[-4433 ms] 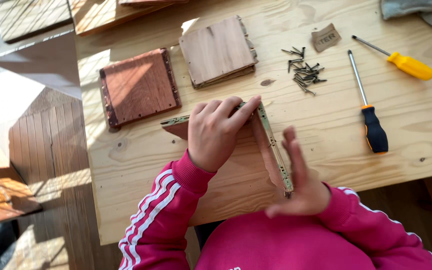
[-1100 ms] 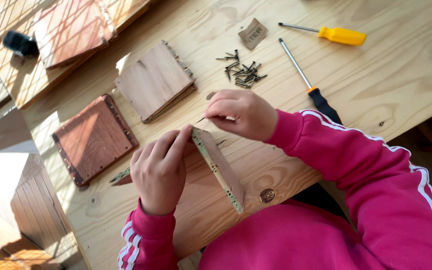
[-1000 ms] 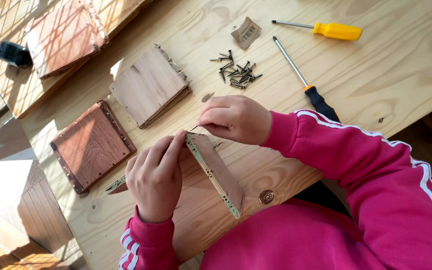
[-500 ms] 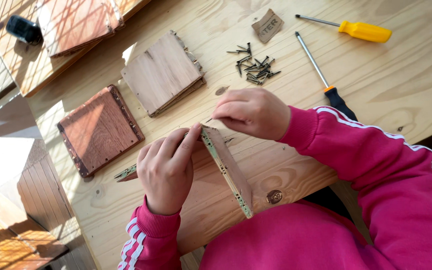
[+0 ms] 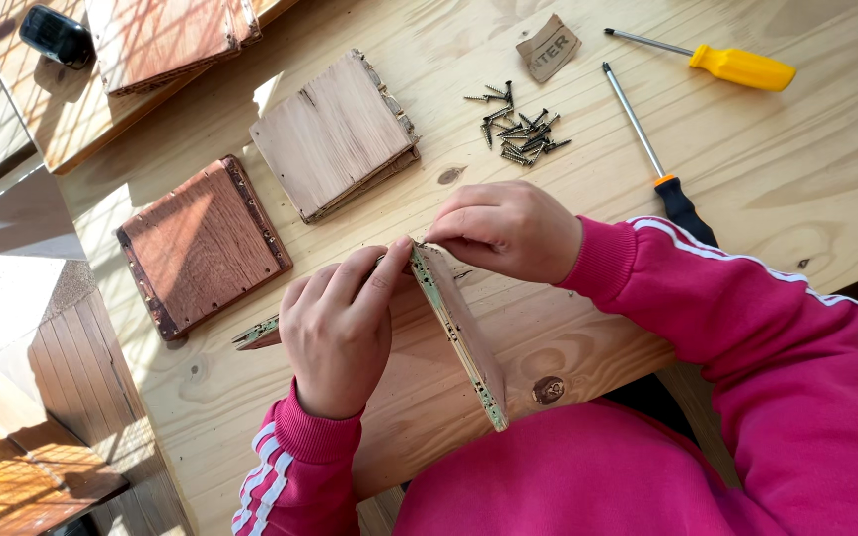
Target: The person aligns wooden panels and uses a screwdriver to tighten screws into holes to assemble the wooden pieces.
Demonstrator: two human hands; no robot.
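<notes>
A square wooden panel point(image 5: 464, 333) stands tilted on its edge at the front of the pale wooden table point(image 5: 826, 179). My left hand point(image 5: 338, 333) grips it from the left, fingers on its upper corner. My right hand point(image 5: 504, 230) pinches at that same top corner; whether a screw sits between its fingertips I cannot tell. Behind my hands lies a heap of several dark screws point(image 5: 516, 127).
A light wooden panel stack point(image 5: 335, 134) and a reddish panel point(image 5: 201, 243) lie to the left. A black-handled screwdriver point(image 5: 652, 164) and a yellow-handled screwdriver point(image 5: 712, 62) lie at the right, near a scrap of sandpaper point(image 5: 549, 47). More boards point(image 5: 166, 40) rest on a bench at the far left.
Earlier my left hand lay flat on the panel and my right was beside it. My right hand has come to the panel's top corner, and the panel stands steeper.
</notes>
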